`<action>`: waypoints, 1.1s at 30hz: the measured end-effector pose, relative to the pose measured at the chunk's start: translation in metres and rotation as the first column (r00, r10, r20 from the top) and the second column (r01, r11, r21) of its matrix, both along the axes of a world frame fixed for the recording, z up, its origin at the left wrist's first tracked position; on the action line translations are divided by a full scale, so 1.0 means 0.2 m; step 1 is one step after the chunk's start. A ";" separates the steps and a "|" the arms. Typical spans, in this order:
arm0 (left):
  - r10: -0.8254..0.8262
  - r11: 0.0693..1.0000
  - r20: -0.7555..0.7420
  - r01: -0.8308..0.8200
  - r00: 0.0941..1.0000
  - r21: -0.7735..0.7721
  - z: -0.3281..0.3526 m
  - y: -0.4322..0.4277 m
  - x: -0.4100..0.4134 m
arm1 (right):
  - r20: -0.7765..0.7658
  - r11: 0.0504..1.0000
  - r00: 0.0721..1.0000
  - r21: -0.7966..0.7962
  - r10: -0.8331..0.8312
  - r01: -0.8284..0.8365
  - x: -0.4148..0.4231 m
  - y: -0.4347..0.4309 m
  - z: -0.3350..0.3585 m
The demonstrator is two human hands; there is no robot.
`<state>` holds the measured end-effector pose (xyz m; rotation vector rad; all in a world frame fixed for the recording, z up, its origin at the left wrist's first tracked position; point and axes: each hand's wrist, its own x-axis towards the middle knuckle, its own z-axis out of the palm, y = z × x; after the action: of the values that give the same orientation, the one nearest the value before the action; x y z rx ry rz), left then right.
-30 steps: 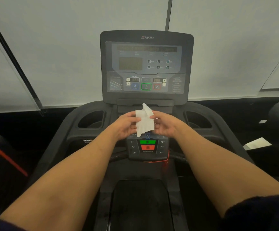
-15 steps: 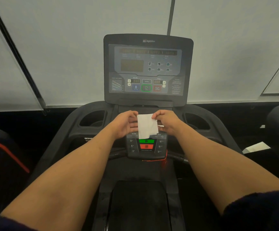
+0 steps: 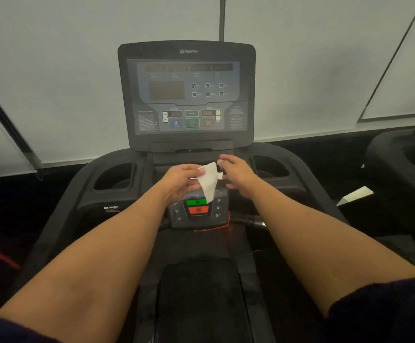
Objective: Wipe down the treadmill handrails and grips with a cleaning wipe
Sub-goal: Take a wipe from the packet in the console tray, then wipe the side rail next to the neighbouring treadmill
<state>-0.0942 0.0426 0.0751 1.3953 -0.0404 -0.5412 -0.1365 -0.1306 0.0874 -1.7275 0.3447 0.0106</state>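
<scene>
Step in hand: prepping the wipe, no wiping yet. L hand (image 3: pixel 181 181) pinches the wipe (image 3: pixel 209 181) btwn thumb and fingers at its upper left edge. The sheet hangs partly unfolded in the air over the keypad (image 3: pixel 197 219), mid-treadmill, just near of the console (image 3: pixel 186 95). R hand (image 3: pixel 236 175) sits right beside the wipe's right corner, fingers spread and blurred. Can't tell if it grips that corner or is clear of it. As far as I can see, the wipe touches no rail or grip.

Judgement: task prob at its very start. L handrail (image 3: pixel 63 214) and R handrail (image 3: pixel 322 196) look untouched by the wipe, same for the grip bar (image 3: pixel 248 222) just right of the keypad.

Next move, imo: fold the sheet into a pad in one hand, carry it out to one rail, wrap palm + wipe round it, then drag along the length w/ steady pressure. Keep clear of the green button (image 3: pixel 196 202) and red button (image 3: pixel 198 209). A thin wet sheet prob bunches easily, so it wants a full-palm hold, not a fingertip pinch.
</scene>
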 end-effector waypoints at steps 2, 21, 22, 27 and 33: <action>-0.073 0.997 -0.012 0.073 0.997 -0.036 -0.01 -0.07 -0.01 | -0.031 0.999 0.999 0.021 0.043 -0.042 -0.05 -0.04 -0.02; -0.516 0.845 -0.141 0.529 0.845 0.074 -0.40 -0.98 -0.72 | -0.058 0.879 0.882 -0.140 -0.468 0.457 -1.13 -0.74 -0.47; -0.538 0.830 -0.144 0.552 0.830 0.078 -0.42 -1.02 -0.78 | -0.069 0.867 0.869 -0.146 -0.490 0.477 -1.20 -0.78 -0.49; -0.620 0.766 -0.170 0.638 0.766 0.076 -0.51 -1.19 -1.12 | -0.096 0.827 0.826 -0.170 -0.556 0.536 -1.61 -0.89 -0.57; -0.649 0.729 -0.203 0.676 0.733 0.111 -0.63 -1.30 -1.60 | -0.132 0.809 0.801 -0.176 -0.584 0.561 -2.11 -0.96 -0.67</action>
<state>-0.4136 -0.2165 -0.0515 1.4945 -0.3977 -1.2840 -0.5591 -0.3230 -0.0456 -1.6881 1.0194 -0.3074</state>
